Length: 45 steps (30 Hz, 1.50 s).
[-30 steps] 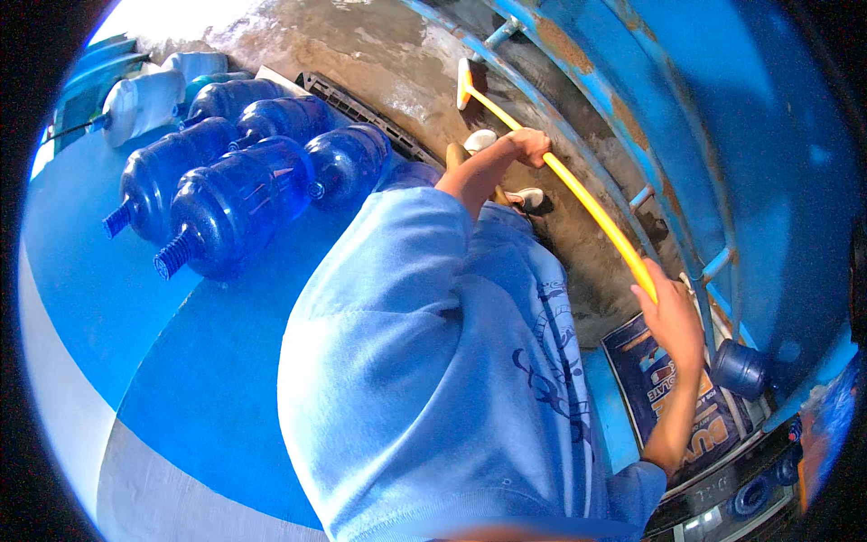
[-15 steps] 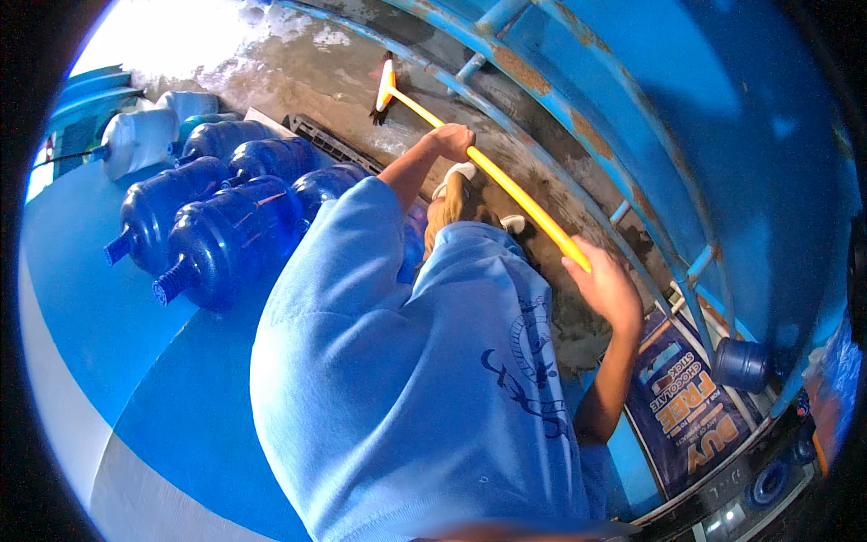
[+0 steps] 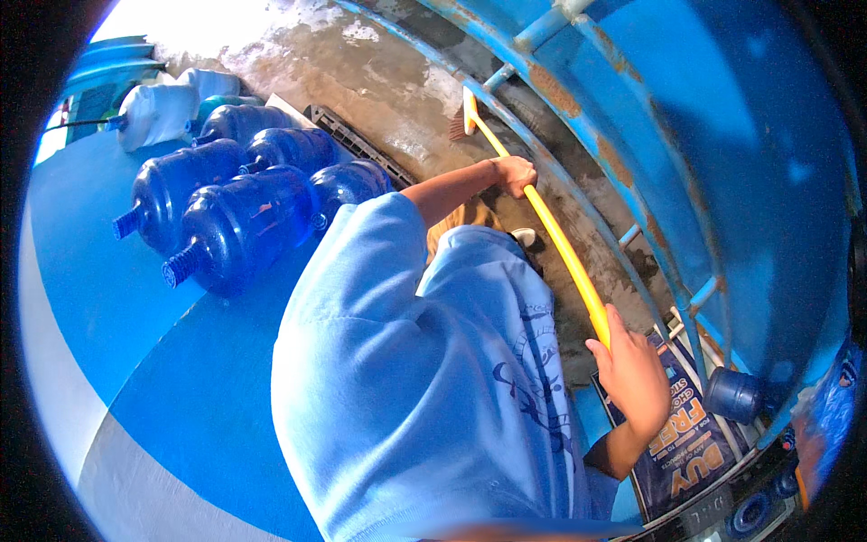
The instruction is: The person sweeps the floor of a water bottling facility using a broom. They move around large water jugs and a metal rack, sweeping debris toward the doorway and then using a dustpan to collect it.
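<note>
My left hand (image 3: 516, 176) is wrapped around the middle of the long yellow handle of a broom (image 3: 564, 242). The handle's near end rests against the palm of my right hand (image 3: 634, 372), whose thumb stands off to one side; some of its fingers are hidden. At the far end, the broom's white and yellow head (image 3: 470, 112), with brown bristles, is down at the wet concrete floor (image 3: 411, 113), close beside a blue metal rail.
Several blue water jugs (image 3: 248, 226) lie on a blue surface at left, with whitish jugs (image 3: 155, 116) behind. Rusty blue rails (image 3: 607, 163) curve along the right. A dark printed sign (image 3: 691, 452) and another blue jug (image 3: 733, 395) are at lower right. A black grate (image 3: 357, 144) borders the floor.
The broom head has shifted right, toward the rail. Both hands have moved right and nearer with the handle, and the handle now stands steeper in view.
</note>
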Motion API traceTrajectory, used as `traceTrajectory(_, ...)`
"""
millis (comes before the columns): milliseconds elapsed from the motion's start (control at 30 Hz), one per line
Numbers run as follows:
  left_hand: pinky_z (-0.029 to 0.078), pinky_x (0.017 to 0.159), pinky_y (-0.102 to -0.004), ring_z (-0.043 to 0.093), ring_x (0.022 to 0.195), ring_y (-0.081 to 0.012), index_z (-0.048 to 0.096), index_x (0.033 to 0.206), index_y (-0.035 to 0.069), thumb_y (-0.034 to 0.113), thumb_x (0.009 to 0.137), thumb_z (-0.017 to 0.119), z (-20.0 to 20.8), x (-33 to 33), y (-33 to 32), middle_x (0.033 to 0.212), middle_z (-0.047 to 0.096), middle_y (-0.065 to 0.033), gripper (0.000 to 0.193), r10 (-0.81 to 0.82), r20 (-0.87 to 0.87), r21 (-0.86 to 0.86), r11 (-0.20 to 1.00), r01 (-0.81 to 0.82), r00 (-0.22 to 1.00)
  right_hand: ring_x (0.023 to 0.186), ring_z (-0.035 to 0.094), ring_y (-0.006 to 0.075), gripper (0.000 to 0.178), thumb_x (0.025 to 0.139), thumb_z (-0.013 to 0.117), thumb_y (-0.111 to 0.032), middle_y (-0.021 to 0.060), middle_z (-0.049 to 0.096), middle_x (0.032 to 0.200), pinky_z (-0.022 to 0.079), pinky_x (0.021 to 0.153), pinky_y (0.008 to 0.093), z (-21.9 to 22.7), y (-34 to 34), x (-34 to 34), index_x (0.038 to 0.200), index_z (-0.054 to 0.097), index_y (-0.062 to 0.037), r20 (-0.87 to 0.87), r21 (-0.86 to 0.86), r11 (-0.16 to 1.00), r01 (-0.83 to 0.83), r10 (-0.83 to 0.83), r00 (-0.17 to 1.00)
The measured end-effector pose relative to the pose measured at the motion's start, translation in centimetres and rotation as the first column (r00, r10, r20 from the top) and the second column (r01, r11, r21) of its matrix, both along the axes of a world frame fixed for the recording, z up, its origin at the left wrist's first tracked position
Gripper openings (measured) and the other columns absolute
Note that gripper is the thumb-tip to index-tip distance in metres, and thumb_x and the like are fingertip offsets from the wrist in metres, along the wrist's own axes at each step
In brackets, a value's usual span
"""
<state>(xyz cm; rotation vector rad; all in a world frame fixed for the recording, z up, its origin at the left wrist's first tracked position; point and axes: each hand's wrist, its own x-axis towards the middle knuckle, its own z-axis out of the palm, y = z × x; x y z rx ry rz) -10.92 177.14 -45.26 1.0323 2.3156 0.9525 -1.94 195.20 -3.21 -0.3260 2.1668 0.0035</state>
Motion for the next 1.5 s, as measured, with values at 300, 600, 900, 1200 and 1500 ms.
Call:
traceTrajectory(300,0.053,0.075,-0.0461,0.067,0.085,-0.0345,0.068,0.087,0.005,0.023,0.074,0.057,-2.4,-7.2,-8.6,0.086,0.068,-0.0206,0.025,0.479,0.088,-0.320,0.844,-0.431,0.873,0.040,0.055,0.0173,0.020,0.090,0.053,-0.015,0.0065,0.054,0.061,0.046,0.035,0.0327,-6.2,-8.0,-15.1,0.104,0.050,-0.0007,0.291,-0.049,0.998,0.040,-0.024,0.956)
traceTrajectory(600,0.053,0.068,-0.0458,0.068,0.076,-0.0344,0.068,0.086,0.008,0.019,0.074,0.057,-2.7,-6.1,-18.0,0.081,0.068,-0.0197,0.020,0.554,-0.043,-0.397,0.754,-0.523,0.832,0.039,0.047,0.0143,0.019,0.086,0.061,-0.016,0.0051,0.053,0.059,0.041,0.037,0.0319,-8.6,-10.7,-18.1,0.098,0.057,-0.0026,0.233,-0.298,0.950,-0.092,0.166,0.958)
traceTrajectory(900,0.054,0.068,-0.0442,0.066,0.068,-0.0352,0.069,0.070,0.007,0.027,0.064,0.063,2.6,2.0,-10.1,0.069,0.066,-0.0176,0.022,0.366,-0.198,-0.287,0.865,-0.410,0.910,0.117,0.054,0.0334,0.059,0.081,0.068,-0.013,0.0200,0.057,0.124,0.042,0.097,0.0367,-5.0,5.4,-3.0,0.136,0.046,-0.0084,0.116,-0.421,0.870,0.256,-0.228,0.967)
traceTrajectory(1200,0.054,0.066,-0.0477,0.066,0.069,-0.0364,0.069,0.073,0.005,0.033,0.069,0.062,6.4,4.8,6.0,0.070,0.065,-0.0203,0.029,-0.058,-0.013,-0.134,0.989,0.056,0.998,0.095,0.065,0.0269,0.053,0.080,0.070,-0.012,0.0186,0.065,0.107,0.049,0.081,0.0342,6.3,10.6,5.2,0.129,0.052,-0.0054,0.135,-0.063,0.736,0.674,-0.663,0.736)
traceTrajectory(1500,0.049,0.074,-0.0490,0.063,0.085,-0.0359,0.062,0.095,0.011,0.029,0.073,0.065,16.0,12.7,24.0,0.087,0.064,-0.0161,0.028,-0.790,-0.059,0.251,0.579,0.776,0.610,0.084,0.059,0.0400,0.058,0.077,0.069,-0.012,0.0192,0.061,0.099,0.047,0.074,0.0453,20.9,7.7,19.7,0.132,0.051,-0.0089,-0.243,0.212,0.743,0.635,-0.589,0.771)
